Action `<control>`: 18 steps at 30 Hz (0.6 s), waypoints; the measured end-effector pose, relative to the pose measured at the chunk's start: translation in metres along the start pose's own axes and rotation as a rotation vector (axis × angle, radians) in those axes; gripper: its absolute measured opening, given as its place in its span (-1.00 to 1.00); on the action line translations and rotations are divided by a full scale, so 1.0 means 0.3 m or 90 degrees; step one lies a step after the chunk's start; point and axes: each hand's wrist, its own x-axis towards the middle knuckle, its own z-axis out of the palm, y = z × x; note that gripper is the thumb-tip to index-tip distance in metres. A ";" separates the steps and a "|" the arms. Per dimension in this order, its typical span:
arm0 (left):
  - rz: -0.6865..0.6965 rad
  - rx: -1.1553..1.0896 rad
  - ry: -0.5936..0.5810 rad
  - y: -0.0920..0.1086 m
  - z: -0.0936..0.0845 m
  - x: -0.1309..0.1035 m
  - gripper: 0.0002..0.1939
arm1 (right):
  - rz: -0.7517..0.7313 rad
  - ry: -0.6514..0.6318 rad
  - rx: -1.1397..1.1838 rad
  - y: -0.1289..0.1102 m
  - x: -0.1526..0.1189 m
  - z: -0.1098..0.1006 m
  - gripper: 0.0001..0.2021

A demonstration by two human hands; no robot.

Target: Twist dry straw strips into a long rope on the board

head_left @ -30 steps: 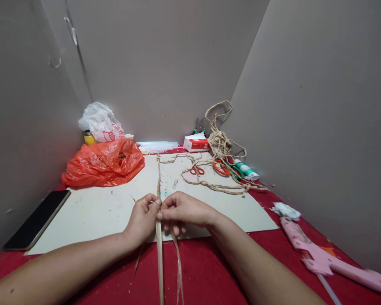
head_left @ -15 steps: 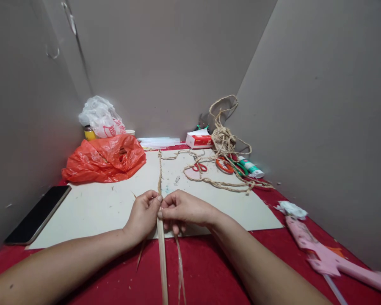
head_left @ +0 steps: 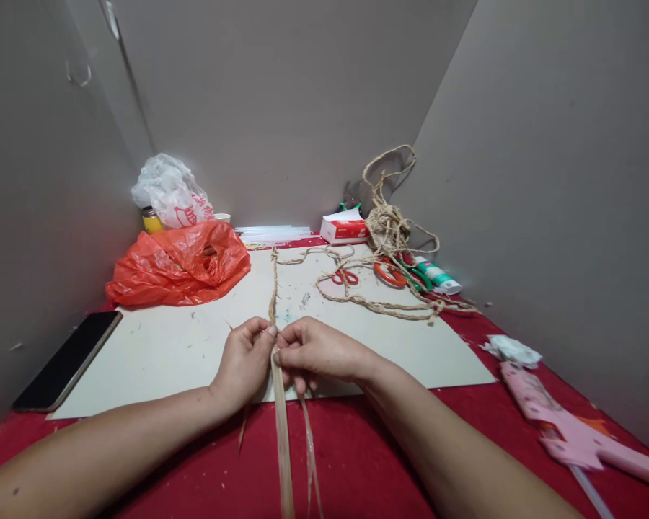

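Observation:
A braided straw-coloured cord [head_left: 273, 288] runs toward me over the white board [head_left: 156, 353]. Where the braid ends, my left hand [head_left: 246, 357] pinches it between thumb and fingers. Right beside it, my right hand [head_left: 311, 349] is closed on the loose fibre strands just below. A wide flat strand [head_left: 282, 440] hangs from between my hands over the red cloth. Thinner strands [head_left: 309, 440] trail beneath my right fingers, and a short wisp [head_left: 243, 429] sticks out under my left hand.
Rope [head_left: 389, 227] lies tangled at back right beside red-handled scissors [head_left: 345, 277] and a tissue box [head_left: 345, 229]. An orange plastic bag [head_left: 178, 267] and a phone [head_left: 68, 360] are at left. A pink glue gun [head_left: 567, 432] rests at right. Grey panels enclose the table.
The view has shifted slightly. Both hands keep their pinch at the end of the braid, and the flat strand below looks a little wider and more spread.

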 end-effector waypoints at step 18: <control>-0.039 -0.014 -0.003 0.014 0.005 -0.007 -0.74 | -0.076 0.321 -0.291 -0.028 -0.044 0.007 -0.84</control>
